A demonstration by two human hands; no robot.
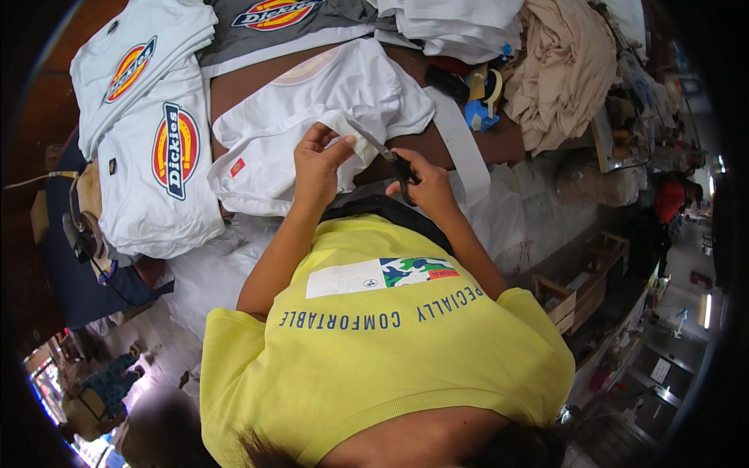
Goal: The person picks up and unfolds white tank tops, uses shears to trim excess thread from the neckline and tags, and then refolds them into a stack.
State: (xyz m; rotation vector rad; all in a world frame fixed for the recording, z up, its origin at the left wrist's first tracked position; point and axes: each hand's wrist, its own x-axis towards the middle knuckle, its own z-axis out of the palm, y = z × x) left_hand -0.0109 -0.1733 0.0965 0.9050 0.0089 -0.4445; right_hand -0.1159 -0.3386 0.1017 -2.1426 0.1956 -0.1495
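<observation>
A white T-shirt [343, 86] lies on the brown table in front of me, with a small red label near its left lower edge. My left hand [318, 160] pinches a fold at the near edge of this shirt and lifts it a little. In my right hand [427, 181] is a pair of scissors [402, 168] with black handles. Their metal blades point up and left and reach the fold beside my left fingertips. Whether the blades have cloth between them I cannot make out.
Folded white T-shirts [168, 179] with colourful prints lie at the left, a grey one [257, 31] behind. A tape dispenser [485, 97], a white strip [462, 148] and a beige cloth heap [566, 70] are at the right. Wooden crates [581, 288] stand lower right; people are at lower left.
</observation>
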